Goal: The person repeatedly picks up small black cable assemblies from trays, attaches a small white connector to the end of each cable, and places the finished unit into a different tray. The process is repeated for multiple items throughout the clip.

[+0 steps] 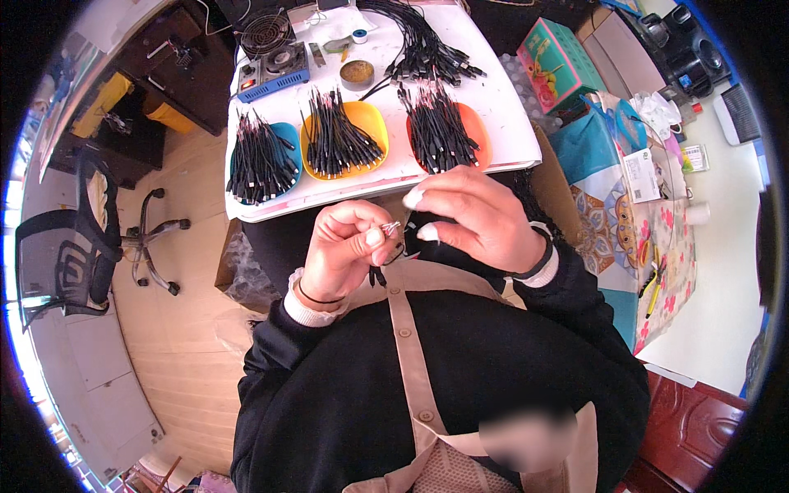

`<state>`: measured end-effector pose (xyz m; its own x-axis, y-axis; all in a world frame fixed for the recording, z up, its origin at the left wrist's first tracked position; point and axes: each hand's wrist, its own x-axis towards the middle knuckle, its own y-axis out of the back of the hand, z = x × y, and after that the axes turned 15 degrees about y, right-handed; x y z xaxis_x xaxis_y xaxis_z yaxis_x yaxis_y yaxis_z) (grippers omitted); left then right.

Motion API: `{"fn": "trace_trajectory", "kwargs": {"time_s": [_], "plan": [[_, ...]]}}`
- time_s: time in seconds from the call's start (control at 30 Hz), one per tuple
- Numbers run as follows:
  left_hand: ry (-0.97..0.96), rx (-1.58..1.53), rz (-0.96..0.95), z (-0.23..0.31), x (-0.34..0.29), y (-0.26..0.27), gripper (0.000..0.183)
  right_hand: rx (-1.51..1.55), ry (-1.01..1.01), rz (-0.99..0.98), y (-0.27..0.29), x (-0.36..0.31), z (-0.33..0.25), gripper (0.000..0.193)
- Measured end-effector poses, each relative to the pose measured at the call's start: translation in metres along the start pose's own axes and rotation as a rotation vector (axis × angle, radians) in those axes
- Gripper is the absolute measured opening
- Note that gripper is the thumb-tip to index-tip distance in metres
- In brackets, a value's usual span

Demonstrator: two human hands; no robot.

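Black cable (378,277): close to the centre of the view, its pale pinkish wire ends (392,228) showing above the fingertips, a dark part hanging below toward 6 o'clock; the remaining length is hard to follow against dark clothing.
Left hand (343,249): closed, pinching the cable near its wire ends between thumb and forefinger, just on the 9 o'clock side of centre.
Right hand (485,218): open, fingers bent and thumb apart from them, between 2 and 3 o'clock from centre, its tips near the wire ends.
Trays: blue tray (289,138) at 11 o'clock from the left hand, yellow tray (376,123) at 12, orange tray (478,135) at 11 from the right hand; each bears a heap of short black cables.
White table (514,123): at 12 o'clock, under all three trays.
Beyond the trays: blue-fronted device (285,80) at 11 o'clock, round tin (357,75) nearer 12, loose cable bundle (423,49) just past 12.
Far sides: office chair (90,230) at 9 o'clock, green box (559,66) between 1 and 2, yellow-handled tool (653,297) between 3 and 4.
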<state>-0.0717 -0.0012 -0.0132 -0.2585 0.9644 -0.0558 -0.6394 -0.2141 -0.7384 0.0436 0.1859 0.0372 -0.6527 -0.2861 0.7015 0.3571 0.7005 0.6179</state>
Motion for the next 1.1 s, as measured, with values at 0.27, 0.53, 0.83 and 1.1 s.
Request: {"fn": "trace_trajectory", "kwargs": {"time_s": [0.27, 0.53, 0.83, 1.1], "plan": [[0.066, 0.089, -0.043, 0.005, 0.002, 0.000, 0.012, 0.409, -0.279, -0.043, -0.007, 0.013, 0.002, 0.013], [0.007, 0.397, 0.018, 0.008, 0.002, 0.001, 0.013, 0.572, -0.372, 0.020, -0.009, -0.005, 0.004, 0.015], [0.040, 0.165, -0.033, 0.003, 0.007, -0.002, 0.013, -0.009, 0.218, -0.004, -0.004, 0.002, 0.014, 0.033], [-0.260, 0.989, 0.146, 0.012, 0.003, -0.014, 0.009, 0.867, -0.675, -0.058, 0.000, -0.006, 0.004, 0.011]]}}
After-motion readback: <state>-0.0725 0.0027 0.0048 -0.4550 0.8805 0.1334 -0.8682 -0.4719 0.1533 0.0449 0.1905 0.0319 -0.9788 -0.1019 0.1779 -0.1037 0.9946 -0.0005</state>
